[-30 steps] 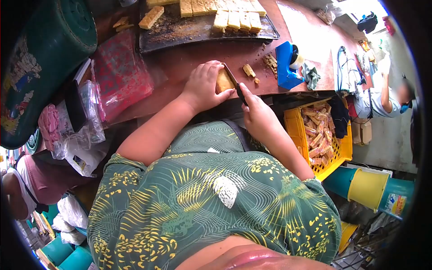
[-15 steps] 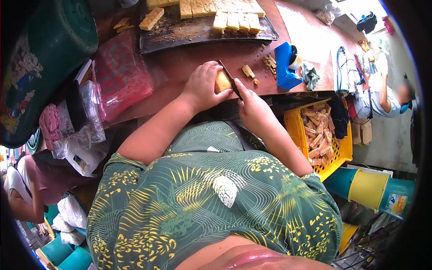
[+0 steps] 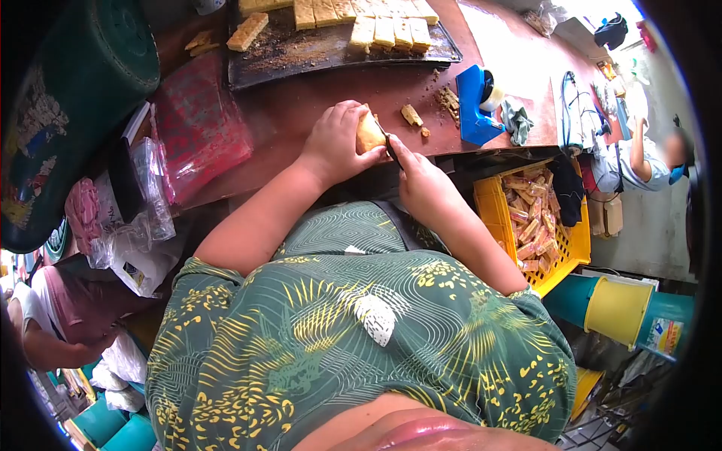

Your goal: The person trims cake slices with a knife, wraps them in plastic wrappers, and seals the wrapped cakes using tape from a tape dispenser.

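Over the front of the brown table, my left hand (image 3: 336,143) is closed around a golden-brown piece of cake (image 3: 368,134), its thumb on the near side and its fingers over the far side. My right hand (image 3: 421,174) grips a dark-handled knife (image 3: 384,135). The blade lies against the right side of the cake, though how deep it sits I cannot tell. Beyond my hands, a dark baking tray (image 3: 323,66) carries rows of cut cake bars (image 3: 376,31) and crumbs. Small broken bits of cake (image 3: 411,115) lie right of the knife.
A blue tape dispenser (image 3: 472,109) and a grey-green cloth (image 3: 517,122) sit to the right. Below them, a yellow crate (image 3: 496,214) holds wrapped bars. On the left are red plastic sheets (image 3: 207,124) and a large green bin (image 3: 83,98). Other people are at both sides.
The knife has turned and dropped slightly along the cake's right side. My left hand keeps its hold on the cake. The person at left has shifted an arm.
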Tool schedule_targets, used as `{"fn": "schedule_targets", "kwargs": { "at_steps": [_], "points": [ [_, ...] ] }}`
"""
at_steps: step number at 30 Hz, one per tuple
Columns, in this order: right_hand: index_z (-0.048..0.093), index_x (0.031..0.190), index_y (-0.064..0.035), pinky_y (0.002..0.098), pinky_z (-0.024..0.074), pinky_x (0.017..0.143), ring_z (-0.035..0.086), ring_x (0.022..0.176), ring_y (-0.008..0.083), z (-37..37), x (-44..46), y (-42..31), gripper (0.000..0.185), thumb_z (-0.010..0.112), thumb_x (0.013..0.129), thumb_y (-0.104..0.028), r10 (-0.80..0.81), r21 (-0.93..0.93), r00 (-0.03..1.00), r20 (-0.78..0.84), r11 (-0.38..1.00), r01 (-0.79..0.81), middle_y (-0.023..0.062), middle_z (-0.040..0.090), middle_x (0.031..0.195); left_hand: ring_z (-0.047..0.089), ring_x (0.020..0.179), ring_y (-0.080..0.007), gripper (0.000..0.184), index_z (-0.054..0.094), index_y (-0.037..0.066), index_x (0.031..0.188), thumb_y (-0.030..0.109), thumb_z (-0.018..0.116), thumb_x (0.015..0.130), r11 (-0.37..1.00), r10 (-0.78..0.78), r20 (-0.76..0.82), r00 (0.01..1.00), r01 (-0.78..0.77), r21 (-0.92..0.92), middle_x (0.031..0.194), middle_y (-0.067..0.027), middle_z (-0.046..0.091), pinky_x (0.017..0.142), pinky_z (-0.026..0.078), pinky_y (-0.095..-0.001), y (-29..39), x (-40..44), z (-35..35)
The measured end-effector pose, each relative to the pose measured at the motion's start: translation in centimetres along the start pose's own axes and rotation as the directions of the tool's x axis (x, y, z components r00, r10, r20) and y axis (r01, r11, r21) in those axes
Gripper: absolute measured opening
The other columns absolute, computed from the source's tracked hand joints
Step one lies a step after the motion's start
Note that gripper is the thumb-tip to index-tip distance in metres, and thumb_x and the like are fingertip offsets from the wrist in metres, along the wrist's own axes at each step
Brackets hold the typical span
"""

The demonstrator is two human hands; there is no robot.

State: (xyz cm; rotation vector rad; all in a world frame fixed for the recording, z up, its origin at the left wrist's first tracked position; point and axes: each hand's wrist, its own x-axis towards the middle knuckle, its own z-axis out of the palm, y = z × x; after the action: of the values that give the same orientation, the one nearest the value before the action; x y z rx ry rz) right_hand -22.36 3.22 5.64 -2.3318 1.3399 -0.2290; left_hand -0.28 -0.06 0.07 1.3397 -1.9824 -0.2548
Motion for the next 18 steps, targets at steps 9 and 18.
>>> {"fn": "schedule_targets", "kwargs": {
  "at_steps": [9, 18],
  "points": [
    [0.033, 0.161, -0.0085, 0.052, 0.0562, 0.087, 0.068, 0.099, 0.0461, 0.3, -1.2, 0.0, 0.072, 0.051, 0.092, -0.002, 0.049, -0.046, 0.998, 0.038, 0.998, -0.047, 0.0285, 0.062, 0.121, 0.055, 0.13, -0.0383, 0.073, 0.055, 0.001, 0.131, 0.045, 0.084, 0.08, 1.0, 0.0, -0.008, 1.0, 0.0, 0.008, 0.137, -0.0205, 0.057, 0.113, 0.043, -0.0469, -0.1, 0.0, 0.2],
    [0.033, 0.161, -0.0096, 0.0507, 0.0557, 0.087, 0.067, 0.099, 0.0449, -0.9, -3.1, -0.1, 0.073, 0.055, 0.092, -0.001, 0.107, -0.056, 0.988, 0.111, 0.993, -0.102, 0.0281, 0.063, 0.117, 0.053, 0.131, -0.0388, 0.079, 0.049, 0.006, 0.139, 0.046, 0.084, 0.08, 1.0, 0.015, -0.017, 1.0, -0.015, -0.001, 0.139, -0.0195, 0.054, 0.113, 0.042, -0.048, -0.4, -0.2, 0.2]
  ]
}}
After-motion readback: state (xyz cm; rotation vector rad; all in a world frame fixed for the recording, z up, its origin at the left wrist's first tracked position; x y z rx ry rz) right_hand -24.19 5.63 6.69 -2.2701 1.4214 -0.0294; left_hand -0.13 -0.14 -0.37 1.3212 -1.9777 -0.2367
